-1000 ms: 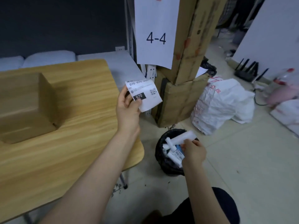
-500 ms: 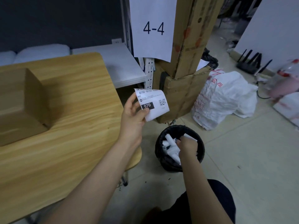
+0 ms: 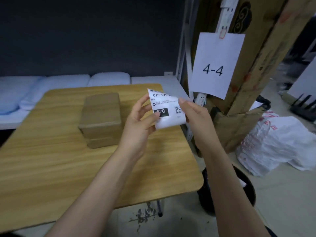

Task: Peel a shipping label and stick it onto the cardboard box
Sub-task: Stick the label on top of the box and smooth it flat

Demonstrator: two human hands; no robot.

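A white shipping label [image 3: 166, 106] printed with "070" and a QR code is held in the air above the right side of the wooden table [image 3: 51, 168]. My left hand [image 3: 140, 120] pinches its lower left part with thumb over the black "070" block. My right hand [image 3: 195, 113] grips its right edge. The label curls slightly. A closed brown cardboard box [image 3: 101, 115] rests on the table, just left of my left hand, its top bare.
A black waste bin [image 3: 249, 190] stands on the floor under my right forearm. Tall cartons [image 3: 256, 57] with a "4-4" sheet [image 3: 215, 65] rise at right. A white bag [image 3: 277, 144] lies beyond. White pillows [image 3: 68, 81] sit behind the table.
My right hand left the waste bin, came up and took hold of the label's right edge. The view swung left, bringing the box and table to the centre.
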